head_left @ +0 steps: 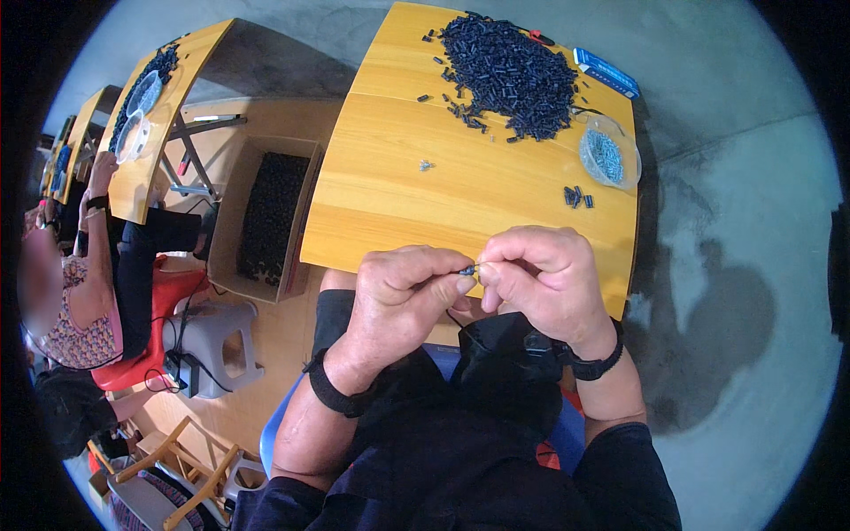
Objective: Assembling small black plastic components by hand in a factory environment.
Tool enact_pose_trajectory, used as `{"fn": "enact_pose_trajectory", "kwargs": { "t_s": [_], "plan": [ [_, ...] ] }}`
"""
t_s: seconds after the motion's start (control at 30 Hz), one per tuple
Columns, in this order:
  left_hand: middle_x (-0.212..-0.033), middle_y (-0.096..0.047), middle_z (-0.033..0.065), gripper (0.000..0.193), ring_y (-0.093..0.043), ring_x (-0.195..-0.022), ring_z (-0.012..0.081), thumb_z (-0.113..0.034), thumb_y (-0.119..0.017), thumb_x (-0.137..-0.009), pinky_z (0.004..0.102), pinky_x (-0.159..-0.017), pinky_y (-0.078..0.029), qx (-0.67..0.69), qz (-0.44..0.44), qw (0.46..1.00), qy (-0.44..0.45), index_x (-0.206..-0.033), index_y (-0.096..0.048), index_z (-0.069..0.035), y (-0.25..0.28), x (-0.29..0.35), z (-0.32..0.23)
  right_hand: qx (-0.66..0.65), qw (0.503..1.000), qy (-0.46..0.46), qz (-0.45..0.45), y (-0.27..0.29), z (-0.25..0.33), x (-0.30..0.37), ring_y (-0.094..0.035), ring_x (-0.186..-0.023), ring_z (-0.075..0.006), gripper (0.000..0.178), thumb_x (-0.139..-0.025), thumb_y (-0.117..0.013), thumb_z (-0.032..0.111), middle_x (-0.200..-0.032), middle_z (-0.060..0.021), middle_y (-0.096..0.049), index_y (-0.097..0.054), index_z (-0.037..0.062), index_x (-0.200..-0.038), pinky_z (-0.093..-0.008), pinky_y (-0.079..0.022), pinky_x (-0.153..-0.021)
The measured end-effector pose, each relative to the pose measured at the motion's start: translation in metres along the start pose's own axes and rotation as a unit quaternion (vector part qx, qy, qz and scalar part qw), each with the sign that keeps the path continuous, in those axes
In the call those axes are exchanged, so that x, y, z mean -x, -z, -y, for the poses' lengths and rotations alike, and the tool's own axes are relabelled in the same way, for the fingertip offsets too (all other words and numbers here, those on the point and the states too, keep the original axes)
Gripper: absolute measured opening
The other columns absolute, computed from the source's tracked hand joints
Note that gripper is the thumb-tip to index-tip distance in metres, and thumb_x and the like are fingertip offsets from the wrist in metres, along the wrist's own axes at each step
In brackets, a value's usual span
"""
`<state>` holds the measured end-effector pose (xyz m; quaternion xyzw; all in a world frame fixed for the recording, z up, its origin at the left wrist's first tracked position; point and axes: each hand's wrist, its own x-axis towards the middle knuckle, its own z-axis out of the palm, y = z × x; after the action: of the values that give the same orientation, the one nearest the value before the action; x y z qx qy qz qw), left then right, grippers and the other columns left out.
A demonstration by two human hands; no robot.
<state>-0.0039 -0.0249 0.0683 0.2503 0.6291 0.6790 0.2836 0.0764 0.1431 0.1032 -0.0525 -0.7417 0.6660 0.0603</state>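
Observation:
My left hand (pixel 403 296) pinches a small black plastic piece (pixel 467 271) between thumb and forefinger, just over the near edge of the wooden table (pixel 381 168). Against it, my right hand (pixel 540 276) closes thumb and forefinger at the piece's right end, on something too small to make out. A large pile of similar black plastic pieces (pixel 513 75) covers the table's far part. Several more black pieces (pixel 578 196) lie near the right edge. A clear round bowl (pixel 634 159) holds small silvery metal parts (pixel 605 157). A few tiny metal bits (pixel 426 165) rest mid-table.
A blue-and-white box (pixel 606 73) and a red-handled tool (pixel 538 37) are at the far edge. On the floor to the left stands a cardboard box (pixel 232 190) filled with black pieces. A grey stool (pixel 212 354) and another person (pixel 97 292) at a second table (pixel 190 80) are further left.

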Motion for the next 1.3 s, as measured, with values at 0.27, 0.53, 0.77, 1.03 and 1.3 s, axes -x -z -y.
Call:
{"fn": "enact_pose_trajectory", "kwargs": {
  "t_s": [0.27, 0.53, 0.77, 1.03, 1.3],
  "plan": [
    [-0.076, -0.066, 0.0078, 0.008, -0.065, -0.067, 0.0103, 0.002, -0.064, -0.086, 0.0222, -0.058, -0.053, 0.044, 0.01, 0.999, 0.027, -0.092, -0.067, 0.004, -0.005, 0.002, -0.006, 0.004, 0.999, -0.029, 0.016, 0.002, 0.007, -0.002, -0.062, -0.057, -0.0084, 0.004, -0.084, -0.06, -0.004, -0.07, -0.0053, -0.063, -0.063, -0.0029, -0.086, -0.0212, -0.047, -0.05],
    [-0.076, -0.066, 0.0077, 0.009, -0.065, -0.067, 0.0102, 0.002, -0.064, -0.085, 0.0224, -0.057, -0.052, 0.006, 0.006, 1.0, -0.002, -0.094, -0.067, 0.004, -0.006, 0.0, -0.009, -0.069, 0.995, -0.068, 0.011, 0.001, 0.002, -0.001, -0.062, -0.057, -0.0095, 0.001, -0.086, -0.062, -0.001, -0.07, -0.0053, -0.064, -0.062, -0.0018, -0.087, -0.0208, -0.048, -0.05],
    [-0.075, -0.063, 0.0079, 0.012, -0.063, -0.065, 0.0145, 0.002, -0.066, -0.082, 0.0252, -0.056, -0.05, -0.092, 0.048, 0.989, -0.102, -0.094, -0.068, 0.0, 0.0, -0.005, -0.016, -0.399, 0.897, -0.174, 0.081, 0.01, -0.024, 0.001, -0.065, -0.058, -0.0153, 0.016, -0.085, -0.069, 0.008, -0.07, -0.0081, -0.064, -0.058, -0.0006, -0.093, -0.0254, -0.054, -0.051],
    [-0.07, -0.056, 0.0031, 0.011, -0.051, -0.068, 0.0182, -0.005, -0.072, -0.075, 0.0316, -0.062, -0.041, -0.117, 0.047, 0.979, -0.158, -0.086, -0.07, -0.006, -0.002, -0.009, -0.014, -0.494, 0.837, -0.177, 0.152, 0.008, -0.037, 0.002, -0.066, -0.061, -0.0177, 0.033, -0.084, -0.071, 0.017, -0.079, -0.0119, -0.064, -0.059, -0.0069, -0.103, -0.0325, -0.059, -0.055],
    [-0.069, -0.055, 0.0026, 0.013, -0.05, -0.068, 0.0203, -0.006, -0.073, -0.072, 0.0322, -0.064, -0.04, -0.131, 0.055, 0.971, -0.193, -0.084, -0.07, -0.008, -0.005, -0.014, -0.016, -0.524, 0.823, -0.138, 0.168, 0.004, -0.047, 0.006, -0.065, -0.06, -0.0175, 0.04, -0.084, -0.071, 0.024, -0.077, -0.0116, -0.063, -0.059, -0.0099, -0.102, -0.0317, -0.058, -0.053]
  ]
}}
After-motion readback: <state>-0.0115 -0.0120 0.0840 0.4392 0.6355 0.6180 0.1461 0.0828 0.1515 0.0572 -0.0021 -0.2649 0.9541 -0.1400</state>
